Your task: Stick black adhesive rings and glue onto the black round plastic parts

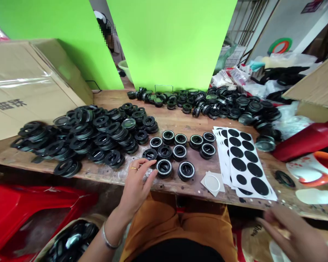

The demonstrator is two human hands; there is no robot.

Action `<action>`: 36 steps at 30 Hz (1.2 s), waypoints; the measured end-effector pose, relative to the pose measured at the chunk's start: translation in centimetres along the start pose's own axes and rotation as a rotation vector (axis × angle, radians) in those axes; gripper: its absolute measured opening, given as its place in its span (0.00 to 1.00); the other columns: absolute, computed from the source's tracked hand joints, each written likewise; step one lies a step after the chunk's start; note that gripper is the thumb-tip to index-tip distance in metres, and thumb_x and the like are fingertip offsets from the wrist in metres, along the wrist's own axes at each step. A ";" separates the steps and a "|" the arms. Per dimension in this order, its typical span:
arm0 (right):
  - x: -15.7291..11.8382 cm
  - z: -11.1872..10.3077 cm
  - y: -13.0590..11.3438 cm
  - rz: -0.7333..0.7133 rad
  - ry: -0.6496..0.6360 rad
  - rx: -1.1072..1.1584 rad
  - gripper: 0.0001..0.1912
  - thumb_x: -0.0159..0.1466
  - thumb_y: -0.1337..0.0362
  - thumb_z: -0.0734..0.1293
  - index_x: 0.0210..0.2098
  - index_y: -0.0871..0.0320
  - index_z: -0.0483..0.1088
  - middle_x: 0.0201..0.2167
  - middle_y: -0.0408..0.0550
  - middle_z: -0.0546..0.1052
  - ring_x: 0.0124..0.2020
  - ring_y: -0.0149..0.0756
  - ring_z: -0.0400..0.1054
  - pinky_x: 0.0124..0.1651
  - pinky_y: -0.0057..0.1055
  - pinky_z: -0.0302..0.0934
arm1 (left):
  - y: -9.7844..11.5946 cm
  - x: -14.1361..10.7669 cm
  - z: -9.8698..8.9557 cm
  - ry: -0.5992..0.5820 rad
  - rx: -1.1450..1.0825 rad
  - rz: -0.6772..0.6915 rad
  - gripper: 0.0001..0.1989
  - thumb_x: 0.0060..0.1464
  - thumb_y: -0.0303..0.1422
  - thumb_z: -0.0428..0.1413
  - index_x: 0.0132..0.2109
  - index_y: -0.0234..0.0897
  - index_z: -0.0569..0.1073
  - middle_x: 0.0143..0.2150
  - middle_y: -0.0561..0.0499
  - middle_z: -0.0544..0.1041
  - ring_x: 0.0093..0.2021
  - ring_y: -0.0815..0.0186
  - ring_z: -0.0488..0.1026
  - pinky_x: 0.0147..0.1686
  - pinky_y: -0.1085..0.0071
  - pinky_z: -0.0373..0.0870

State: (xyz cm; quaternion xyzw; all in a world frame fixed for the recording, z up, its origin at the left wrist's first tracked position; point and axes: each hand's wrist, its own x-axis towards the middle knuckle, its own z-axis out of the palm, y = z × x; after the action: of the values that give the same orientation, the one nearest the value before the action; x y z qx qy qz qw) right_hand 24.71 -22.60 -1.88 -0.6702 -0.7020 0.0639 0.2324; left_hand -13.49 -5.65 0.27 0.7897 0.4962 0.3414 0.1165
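My left hand (138, 185), with a ring and a bracelet, rests at the table's front edge, fingers apart. Its fingertips are at a round black part with a pale rim (164, 168); I cannot tell whether they touch it. A plain black round part (149, 155) lies just beyond the fingers. Several similar pale-rimmed parts (186, 170) stand grouped to the right. Low at the right, off the table's front edge, my right hand (292, 231) is smeared by motion, so its grip is unclear. Sheets of black round stickers (238, 164) lie nearer the right side, beside a white ring on a paper square (212, 183).
Heaped black round parts (98, 134) cover the left; more (221, 103) line the back. A cardboard box (30, 87) stands left. At right are a red cylindrical object (306, 140), a mug (314, 169) and a black ring (285, 179). A person (113, 40) is beyond the green panels.
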 end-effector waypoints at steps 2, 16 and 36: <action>2.9 2.7 -2.7 -0.035 -0.040 0.064 0.10 0.67 0.57 0.61 0.31 0.54 0.62 0.28 0.48 0.68 0.30 0.39 0.64 0.33 0.33 0.60 | -0.1 -0.2 -0.2 0.009 0.014 -0.004 0.14 0.62 0.32 0.52 0.53 0.39 0.71 0.49 0.45 0.66 0.51 0.60 0.65 0.53 0.62 0.63; 8.6 8.6 -4.7 -0.134 -0.314 0.078 0.04 0.54 0.68 0.62 0.28 0.54 0.60 0.26 0.44 0.68 0.28 0.37 0.65 0.31 0.30 0.58 | -3.8 -2.5 -1.0 0.078 0.010 -0.166 0.13 0.62 0.35 0.52 0.53 0.41 0.72 0.48 0.45 0.67 0.50 0.59 0.65 0.52 0.58 0.64; 17.9 2.8 -13.4 -0.015 -0.098 0.289 0.12 0.63 0.56 0.62 0.42 0.55 0.68 0.32 0.48 0.75 0.30 0.37 0.68 0.33 0.32 0.62 | -5.8 -2.7 -0.5 0.056 -0.100 -0.181 0.17 0.62 0.34 0.52 0.57 0.40 0.68 0.51 0.44 0.69 0.53 0.59 0.66 0.54 0.58 0.64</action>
State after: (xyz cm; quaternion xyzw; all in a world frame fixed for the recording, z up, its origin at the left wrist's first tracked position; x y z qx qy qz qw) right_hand 11.42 -5.84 5.32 -0.6207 -0.7008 0.1953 0.2925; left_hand -18.66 -5.23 -3.52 0.7250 0.5510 0.3758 0.1719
